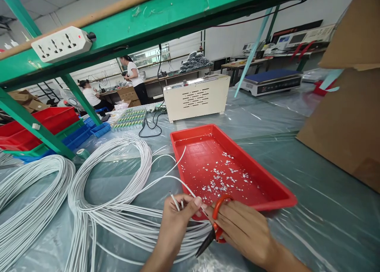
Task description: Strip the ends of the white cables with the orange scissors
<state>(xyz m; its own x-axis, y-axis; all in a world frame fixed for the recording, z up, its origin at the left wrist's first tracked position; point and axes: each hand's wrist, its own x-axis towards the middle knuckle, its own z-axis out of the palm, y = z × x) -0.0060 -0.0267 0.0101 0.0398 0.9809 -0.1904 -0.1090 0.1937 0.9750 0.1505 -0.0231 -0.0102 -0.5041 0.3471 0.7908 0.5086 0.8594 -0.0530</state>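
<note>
My left hand [178,216] is closed around a few white cables [175,201], whose cut ends poke up between the fingers. One cable is pinched near its tip between thumb and forefinger. My right hand [243,228] grips orange-handled scissors [219,216], their dark blades pointing down and left, away from the cable. The right fingertips meet the left ones at the cable end. Just beyond both hands lies a red tray [255,169] with scattered silvery scraps [221,181]. A large coil of white cable [109,173] spreads to the left and under my hands.
Another cable coil [38,201] lies far left. Behind the tray stand a beige metal box [197,96] and a weighing scale [270,82]. A green frame with a power strip [61,44] crosses overhead. Cardboard [347,118] borders the right. Two people work in the background.
</note>
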